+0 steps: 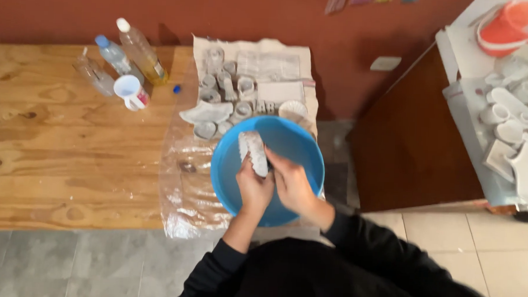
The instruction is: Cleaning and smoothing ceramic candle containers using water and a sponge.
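Over a blue plastic bowl (pixel 299 145) at the table's right end, both my hands hold a pale grey, ribbed clay piece (pixel 253 150). My left hand (pixel 254 186) grips its lower end from the left. My right hand (pixel 290 181) presses against its right side; whether this hand also holds a small tool is hidden by the fingers. The piece stands roughly upright inside the bowl's rim.
Behind the bowl, several small grey clay pieces (pixel 230 100) rest on newspaper and clear plastic sheet (pixel 184 181). Three plastic bottles (pixel 140 51) and a white cup (pixel 130 92) stand on the wooden table (pixel 71 153). A second surface at right carries white clay shapes (pixel 510 125) and an orange container (pixel 508 25).
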